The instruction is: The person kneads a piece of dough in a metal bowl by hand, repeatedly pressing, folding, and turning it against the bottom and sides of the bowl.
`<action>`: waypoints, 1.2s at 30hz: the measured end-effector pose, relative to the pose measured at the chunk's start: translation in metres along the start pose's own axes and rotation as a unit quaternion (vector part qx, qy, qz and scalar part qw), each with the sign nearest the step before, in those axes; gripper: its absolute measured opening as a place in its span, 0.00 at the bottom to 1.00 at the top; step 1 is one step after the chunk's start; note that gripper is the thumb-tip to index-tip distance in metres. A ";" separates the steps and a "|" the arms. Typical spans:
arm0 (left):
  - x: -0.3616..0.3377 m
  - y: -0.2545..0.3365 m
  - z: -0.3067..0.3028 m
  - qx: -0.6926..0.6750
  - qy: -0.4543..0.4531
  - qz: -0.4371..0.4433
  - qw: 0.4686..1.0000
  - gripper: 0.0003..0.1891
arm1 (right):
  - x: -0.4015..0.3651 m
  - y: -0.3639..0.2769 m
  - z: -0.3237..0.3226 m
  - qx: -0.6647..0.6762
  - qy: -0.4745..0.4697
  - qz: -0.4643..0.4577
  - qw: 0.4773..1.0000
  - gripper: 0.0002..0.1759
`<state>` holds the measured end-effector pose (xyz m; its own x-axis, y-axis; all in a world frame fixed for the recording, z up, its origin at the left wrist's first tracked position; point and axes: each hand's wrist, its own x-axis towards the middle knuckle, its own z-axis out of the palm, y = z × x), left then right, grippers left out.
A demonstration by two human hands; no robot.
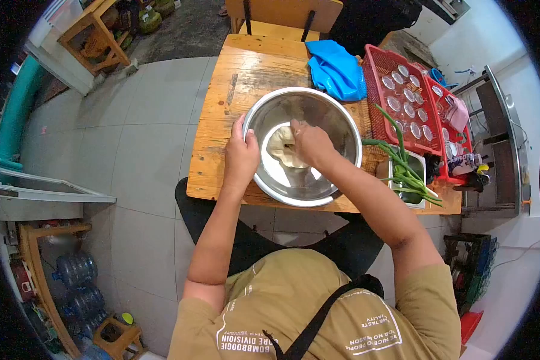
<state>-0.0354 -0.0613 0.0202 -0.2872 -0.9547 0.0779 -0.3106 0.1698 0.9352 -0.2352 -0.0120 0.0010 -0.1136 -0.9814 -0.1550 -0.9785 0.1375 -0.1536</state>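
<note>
Left hand (241, 157): fingers bent over the left rim of a stainless-steel mixing bowl (340, 123), holding it. Right hand (313, 145): inside the bowl, fingers curled against pale dough (279, 146); cannot tell whether it grips any. Dough lies on the bowl's bottom. Bowl stands at the near edge of the wooden table (222, 90), scallions (407, 174) to its right.

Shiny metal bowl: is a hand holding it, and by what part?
The left hand holds the metal bowl by its left rim. The right hand is on the dough inside; whether it grips it can't be told.
</note>
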 end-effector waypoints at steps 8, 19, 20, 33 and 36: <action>0.001 0.001 -0.001 -0.004 -0.009 -0.045 0.999 0.23 | -0.001 0.043 -0.034 0.182 -0.150 -0.009 0.972 0.52; 0.003 -0.005 0.004 0.028 0.022 0.032 0.999 0.24 | -0.024 -0.010 -0.015 -0.057 -0.045 -0.174 0.982 0.60; 0.002 -0.008 0.005 0.030 0.020 0.030 0.999 0.24 | -0.015 -0.007 -0.012 -0.072 -0.049 -0.193 0.977 0.53; 0.002 0.006 0.001 0.025 0.012 -0.014 1.000 0.25 | -0.016 0.022 -0.067 0.472 0.022 0.103 0.876 0.45; 0.004 -0.004 0.004 0.014 0.012 -0.005 1.000 0.25 | -0.049 0.015 -0.087 0.245 0.081 -0.038 0.965 0.49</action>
<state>-0.0391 -0.0645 0.0148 -0.2625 -0.9618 0.0779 -0.3388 0.1674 0.9258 -0.2597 0.0263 0.0915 -0.1098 -0.9937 0.0234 -0.7903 0.0729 -0.6084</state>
